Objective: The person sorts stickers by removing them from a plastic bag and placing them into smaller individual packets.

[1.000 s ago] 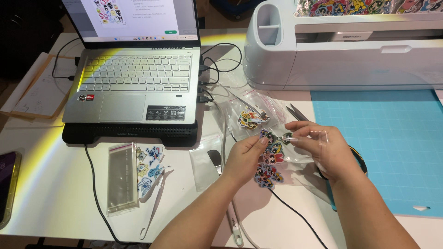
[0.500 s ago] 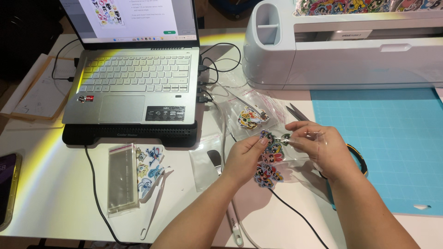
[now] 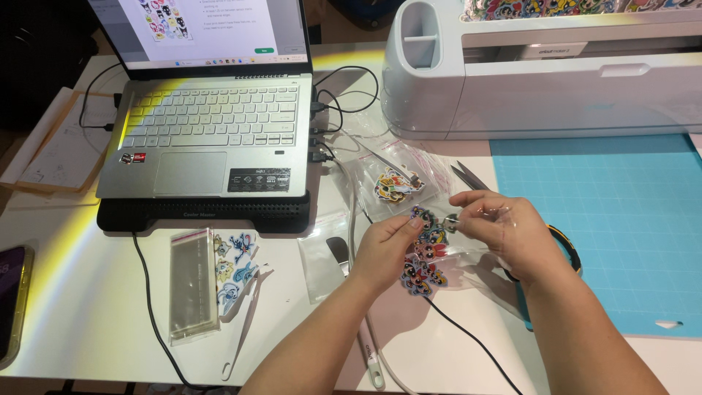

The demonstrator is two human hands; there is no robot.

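Barely any shift since before: left hand [image 3: 384,249] and right hand [image 3: 504,227] still pinch the clear plastic bag of colourful cartoon stickers [image 3: 428,252], fingers [image 3: 414,223] pressed together on its top edge above the white table [image 3: 88,307].

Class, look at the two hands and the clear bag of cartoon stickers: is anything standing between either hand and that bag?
Nothing visible does. The left hand and right hand both already touch the clear sticker bag, pinching it at its top. The scissors and a second sticker bag lie behind, apart from the grip.
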